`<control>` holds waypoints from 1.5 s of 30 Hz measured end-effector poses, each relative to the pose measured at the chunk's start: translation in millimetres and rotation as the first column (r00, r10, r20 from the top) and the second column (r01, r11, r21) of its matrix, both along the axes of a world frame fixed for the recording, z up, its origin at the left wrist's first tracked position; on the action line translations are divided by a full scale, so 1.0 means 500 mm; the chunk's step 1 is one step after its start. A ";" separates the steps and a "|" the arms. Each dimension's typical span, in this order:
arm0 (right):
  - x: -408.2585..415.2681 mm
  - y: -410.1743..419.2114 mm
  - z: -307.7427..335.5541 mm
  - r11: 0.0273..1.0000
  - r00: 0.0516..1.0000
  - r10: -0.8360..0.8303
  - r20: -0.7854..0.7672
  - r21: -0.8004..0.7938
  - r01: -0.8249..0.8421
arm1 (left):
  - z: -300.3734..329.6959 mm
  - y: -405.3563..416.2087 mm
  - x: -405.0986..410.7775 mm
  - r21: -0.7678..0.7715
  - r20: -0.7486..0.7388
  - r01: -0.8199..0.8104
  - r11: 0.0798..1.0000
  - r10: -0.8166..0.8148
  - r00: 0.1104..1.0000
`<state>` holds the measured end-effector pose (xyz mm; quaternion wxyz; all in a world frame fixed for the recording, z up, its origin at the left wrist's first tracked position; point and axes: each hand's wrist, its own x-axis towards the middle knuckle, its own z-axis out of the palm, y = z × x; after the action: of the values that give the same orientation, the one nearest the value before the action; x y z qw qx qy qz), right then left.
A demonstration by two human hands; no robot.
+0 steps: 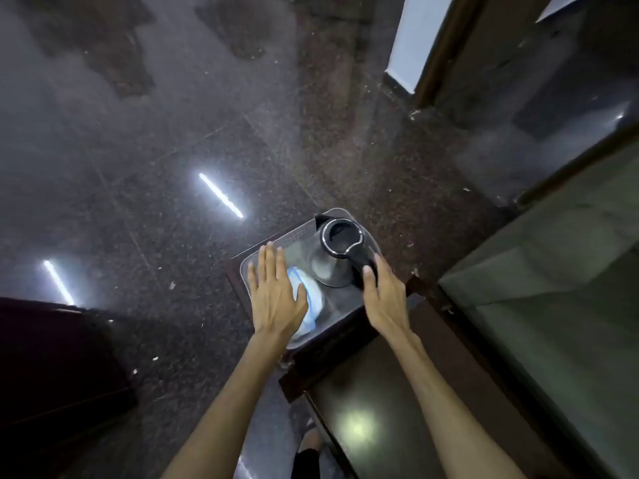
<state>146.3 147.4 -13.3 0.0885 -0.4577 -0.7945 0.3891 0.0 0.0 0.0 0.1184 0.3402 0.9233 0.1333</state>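
Note:
A steel electric kettle (pixel 328 267) with a black lid and black handle stands on a clear grey tray (pixel 297 236). The tray sits on the corner of a dark wooden table (pixel 332 347). My right hand (pixel 382 295) grips the kettle's black handle, thumb on top. My left hand (pixel 276 292) lies flat with straight fingers on a white and blue cloth (pixel 313 305) that rests on the tray's left part. The cloth is partly hidden under my palm.
The table's glossy dark top (pixel 373 409) stretches toward me. A green bed or sofa surface (pixel 553 288) lies to the right. Dark speckled floor (pixel 173 167) spreads left and ahead. A dark furniture piece (pixel 52 357) stands at lower left. A door frame (pixel 432 46) is at the upper right.

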 end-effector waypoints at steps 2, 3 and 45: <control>-0.004 0.011 -0.061 0.993 0.982 -0.092 -0.164 -0.093 0.077 | -0.055 -0.014 -0.030 -0.041 0.008 -0.126 0.991 0.126 0.992; 0.003 0.015 -0.086 0.981 0.957 -0.156 -0.244 -0.153 0.120 | -0.084 -0.022 -0.041 -0.055 0.027 -0.183 0.982 0.185 0.982; 0.339 0.047 0.038 0.668 0.293 -0.634 -0.716 -0.317 0.673 | -0.002 0.212 0.274 0.639 0.128 -0.080 0.765 -0.003 0.992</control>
<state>315.8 170.9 5.7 0.5842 -0.5201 -0.4227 0.4576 137.1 105.8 -1.1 0.0483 0.3322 0.8198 0.4639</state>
